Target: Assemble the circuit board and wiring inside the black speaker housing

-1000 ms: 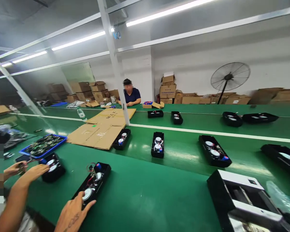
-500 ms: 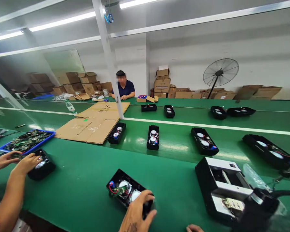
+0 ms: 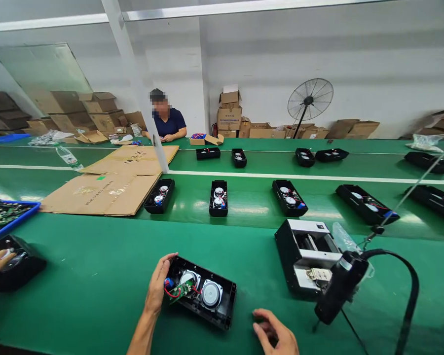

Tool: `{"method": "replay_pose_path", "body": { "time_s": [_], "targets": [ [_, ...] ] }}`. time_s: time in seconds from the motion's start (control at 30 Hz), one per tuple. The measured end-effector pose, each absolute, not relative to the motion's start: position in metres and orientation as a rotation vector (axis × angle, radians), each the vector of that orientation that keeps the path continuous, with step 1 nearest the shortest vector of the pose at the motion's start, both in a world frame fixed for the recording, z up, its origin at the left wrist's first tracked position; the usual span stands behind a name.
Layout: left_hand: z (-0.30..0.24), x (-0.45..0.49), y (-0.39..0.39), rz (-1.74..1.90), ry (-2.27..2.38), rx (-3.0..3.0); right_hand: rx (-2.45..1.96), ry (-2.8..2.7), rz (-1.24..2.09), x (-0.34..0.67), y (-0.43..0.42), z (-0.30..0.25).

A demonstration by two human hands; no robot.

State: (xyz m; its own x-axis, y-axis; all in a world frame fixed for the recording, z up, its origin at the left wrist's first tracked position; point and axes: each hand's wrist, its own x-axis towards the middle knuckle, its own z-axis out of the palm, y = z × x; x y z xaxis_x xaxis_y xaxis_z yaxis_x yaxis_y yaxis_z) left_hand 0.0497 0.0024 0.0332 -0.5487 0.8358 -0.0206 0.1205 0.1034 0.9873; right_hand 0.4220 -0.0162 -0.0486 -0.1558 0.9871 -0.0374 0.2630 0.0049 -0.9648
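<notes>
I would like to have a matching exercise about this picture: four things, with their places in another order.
1. left hand
2. right hand
3. green circuit board
4. blue tray

A. at the picture's left edge
B. apart from the nearest black case, to its right
C. partly over a speaker
D. against that case's left end

Pairs: 1-D, 2-B, 3-C, 4-A

black box (image 3: 226, 304): long, open side up, set slantwise on the green surface (image 3: 114, 296), left end farther off | two round silvery speakers (image 3: 210, 295): side by side inside | little green board (image 3: 182, 292): tipped over the left speaker | red wires (image 3: 175, 296): by the board | blue bit (image 3: 168, 283): at the left end
</notes>
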Motion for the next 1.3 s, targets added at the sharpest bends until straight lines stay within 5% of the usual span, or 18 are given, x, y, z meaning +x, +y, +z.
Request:
{"method": "replay_pose_path", "body": {
  "time_s": [0.13,0.43,0.57,0.87,1.1,1.3],
  "targets": [
    [0.019,0.086,-0.005,1.404,1.596,0.976,-1.3,-1.524,1.197,0.421,-0.019,-0.048],
    [0.004,0.151,-0.007,1.109,1.468,1.349,-1.543,-1.396,0.603,0.458,-0.006,-0.011],
    [0.013,0.15,-0.003,1.042,1.454,1.38,-1.287,-1.535,0.29,0.439,0.005,0.027],
    [0.016,0.142,-0.001,1.047,1.486,1.399,-0.774,-2.334,0.621,0.374,0.047,0.059],
    [0.023,0.146,0.001,1.143,1.509,1.538,-1.146,-2.04,0.3,0.384,0.054,0.054],
    [0.039,0.164,0.004,1.044,1.561,1.917,-1.113,-1.957,0.351,0.382,0.049,0.052]
  ]
}}
